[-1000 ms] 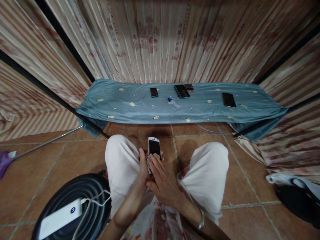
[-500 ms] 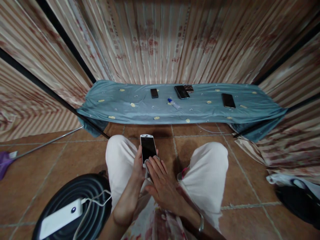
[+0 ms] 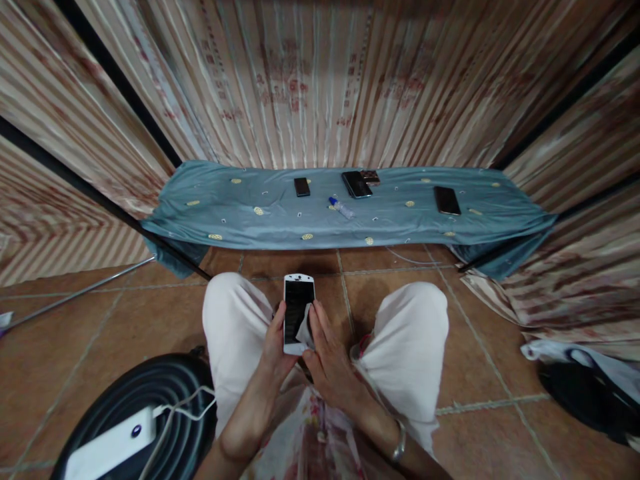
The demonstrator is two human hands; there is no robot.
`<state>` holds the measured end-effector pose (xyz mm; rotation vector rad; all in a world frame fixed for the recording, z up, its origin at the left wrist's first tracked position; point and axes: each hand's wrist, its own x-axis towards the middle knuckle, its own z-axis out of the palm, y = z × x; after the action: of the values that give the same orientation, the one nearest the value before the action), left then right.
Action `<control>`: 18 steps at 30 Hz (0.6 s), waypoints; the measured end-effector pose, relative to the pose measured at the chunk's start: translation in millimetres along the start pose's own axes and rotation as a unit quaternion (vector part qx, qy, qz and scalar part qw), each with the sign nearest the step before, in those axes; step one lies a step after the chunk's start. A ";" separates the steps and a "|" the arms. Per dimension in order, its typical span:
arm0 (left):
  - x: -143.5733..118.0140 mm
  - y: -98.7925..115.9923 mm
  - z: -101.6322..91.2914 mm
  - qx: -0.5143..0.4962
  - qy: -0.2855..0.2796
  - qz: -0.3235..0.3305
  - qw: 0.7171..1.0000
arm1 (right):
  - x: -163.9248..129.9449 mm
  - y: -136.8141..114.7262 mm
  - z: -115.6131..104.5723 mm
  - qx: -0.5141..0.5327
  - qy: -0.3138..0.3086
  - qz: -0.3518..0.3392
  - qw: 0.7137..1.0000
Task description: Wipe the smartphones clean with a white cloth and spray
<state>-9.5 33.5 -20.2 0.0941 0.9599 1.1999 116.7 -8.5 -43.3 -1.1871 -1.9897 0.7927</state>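
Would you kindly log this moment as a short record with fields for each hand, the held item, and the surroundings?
Left hand: grips the white phone by its edge, screen up
Right hand: presses a small white cloth on the phone's screen
Posture: seated, knees apart over tiled floor
Ahead: blue cloth bearing three dark phones and a small bottle
Lower left: white power bank on a black round stool
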 end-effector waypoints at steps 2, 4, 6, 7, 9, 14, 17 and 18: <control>-1.2 -2.3 7.3 -0.036 0.021 -0.044 0.998 | 2.1 3.8 -3.3 0.015 0.003 0.013 1.000; -8.8 -3.9 12.9 -0.050 0.029 -0.072 0.996 | 4.5 8.5 -6.9 0.018 0.002 0.021 1.000; -17.5 -5.8 16.6 -0.044 0.025 -0.093 0.994 | 7.2 14.4 -9.7 0.011 0.010 0.027 1.000; -21.1 -7.1 17.8 -0.037 0.021 -0.103 0.994 | 8.7 17.5 -10.5 0.005 0.016 0.029 0.999; -25.8 -9.9 19.1 -0.025 0.013 -0.113 0.993 | 11.6 23.5 -11.4 -0.012 0.024 0.031 0.999; -26.7 -15.6 18.7 -0.021 -0.009 -0.136 0.990 | 17.5 32.7 -15.0 -0.058 0.041 0.010 0.997; -23.8 -20.4 14.4 -0.016 -0.011 -0.141 0.990 | 22.0 34.4 -20.1 -0.081 0.035 -0.003 0.996; -22.4 -22.8 11.8 -0.011 -0.011 -0.132 0.991 | 23.8 34.5 -21.8 -0.088 0.029 -0.008 0.996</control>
<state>14.6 10.7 -12.1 -0.0371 0.9081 0.9636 142.6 30.2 -51.6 -1.2762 -2.0513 0.5773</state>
